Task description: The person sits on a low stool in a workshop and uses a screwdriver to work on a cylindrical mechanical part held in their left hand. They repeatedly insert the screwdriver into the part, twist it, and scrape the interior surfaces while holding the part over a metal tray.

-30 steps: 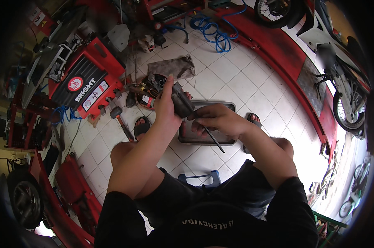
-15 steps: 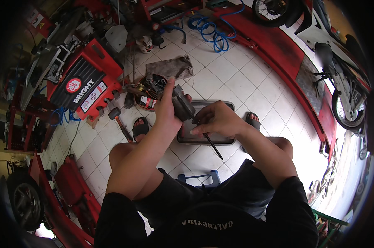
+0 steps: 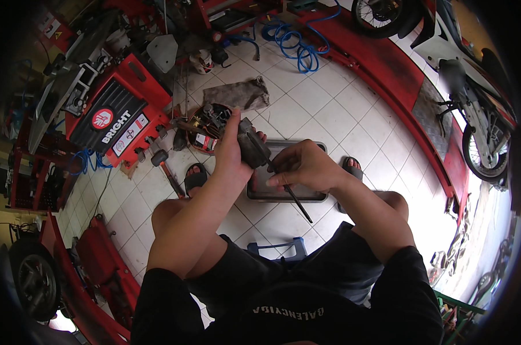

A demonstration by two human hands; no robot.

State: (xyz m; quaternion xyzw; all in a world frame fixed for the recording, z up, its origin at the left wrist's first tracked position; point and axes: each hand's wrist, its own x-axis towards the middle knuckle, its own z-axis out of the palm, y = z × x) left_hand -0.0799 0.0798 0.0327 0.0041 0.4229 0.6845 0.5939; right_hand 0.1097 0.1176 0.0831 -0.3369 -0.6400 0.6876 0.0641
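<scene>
My left hand (image 3: 230,150) gripping a dark metal part (image 3: 253,147), my right hand (image 3: 304,168) pinching a thin tool (image 3: 295,198) against it, above a grey tray (image 3: 283,194) on the tiled floor (image 3: 306,109)

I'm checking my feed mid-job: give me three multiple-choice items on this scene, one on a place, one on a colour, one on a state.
1. Where is the grey tray?
A. on the tiled floor under the hands
B. on the red ramp
C. on the stool

2. What colour is the coiled hose?
A. yellow
B. blue
C. green

3. What does the left hand do?
A. hangs free
B. lies flat on the floor
C. grips a dark metal part

Key: 1 A, it sits on tiles between the feet; 2 B, plainly blue; 3 C, fingers wrap it while the right hand works a thin tool.
</scene>
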